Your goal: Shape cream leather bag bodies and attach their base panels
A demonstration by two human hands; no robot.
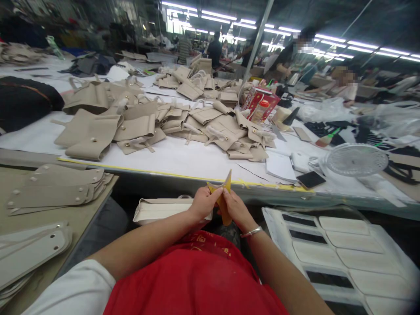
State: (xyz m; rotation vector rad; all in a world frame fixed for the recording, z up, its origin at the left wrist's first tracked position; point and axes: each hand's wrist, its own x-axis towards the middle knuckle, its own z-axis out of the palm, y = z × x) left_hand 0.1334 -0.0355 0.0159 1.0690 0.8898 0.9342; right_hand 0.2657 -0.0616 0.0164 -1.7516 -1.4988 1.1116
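Yellow strip (224, 199): pinched between left hand (202, 204) and right hand (236, 210), both closed on it, held just above the red apron (197, 271). Beige bag (160, 209) lay just left of the strip. Beyond it, on the white table (183, 159), beige pieces (144, 127) were heaped; a red box (260, 104) stood farther off. Risk, judged: a loosened pinch could drop the strip into the lap. Apron's gold lettering and the box print unreadable.

My left hand (202, 203) and right hand (235, 210) cover the middle of the yellow piece (225, 199), so I can't tell its full shape. Behind it, my left hand hides part of the beige bag (157, 209). Far beyond, the workers' faces are blurred.
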